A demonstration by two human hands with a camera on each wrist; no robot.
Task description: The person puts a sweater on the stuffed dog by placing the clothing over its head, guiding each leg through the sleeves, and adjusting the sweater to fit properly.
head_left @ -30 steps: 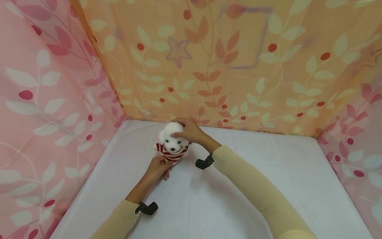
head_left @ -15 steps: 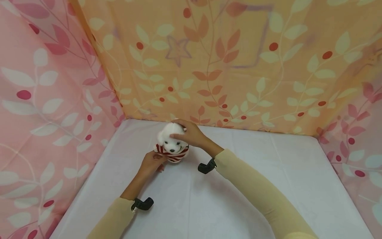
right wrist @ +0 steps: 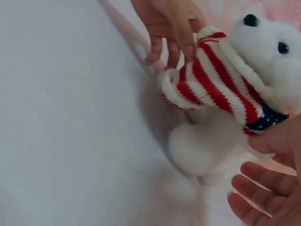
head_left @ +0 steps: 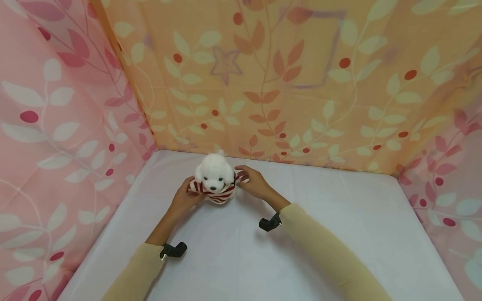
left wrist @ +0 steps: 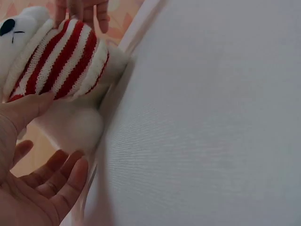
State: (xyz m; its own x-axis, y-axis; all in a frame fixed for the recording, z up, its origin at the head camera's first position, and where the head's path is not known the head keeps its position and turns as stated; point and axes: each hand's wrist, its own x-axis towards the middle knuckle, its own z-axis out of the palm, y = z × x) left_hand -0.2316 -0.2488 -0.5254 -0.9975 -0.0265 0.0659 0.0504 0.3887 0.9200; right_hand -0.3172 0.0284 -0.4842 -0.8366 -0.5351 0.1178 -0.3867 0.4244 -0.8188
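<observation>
Toy dog (head_left: 214,170) (head (left wrist: 24,46) cropped in the left wrist view) has both hands (head_left: 257,184) gripping its striped sweater (head_left: 221,195)

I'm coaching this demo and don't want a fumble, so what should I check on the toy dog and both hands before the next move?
1. Plush dog upright: ok, head uppermost.
2. Left hand on the striped sweater: ok, touching it.
3. Right hand on the sweater: ok, at its opposite side.
4. Dog's face uncovered: ok, eyes and nose show in the head view.
5. Grip firm enough: cannot tell.
6. Weight fully on the white tabletop: cannot tell.
</observation>
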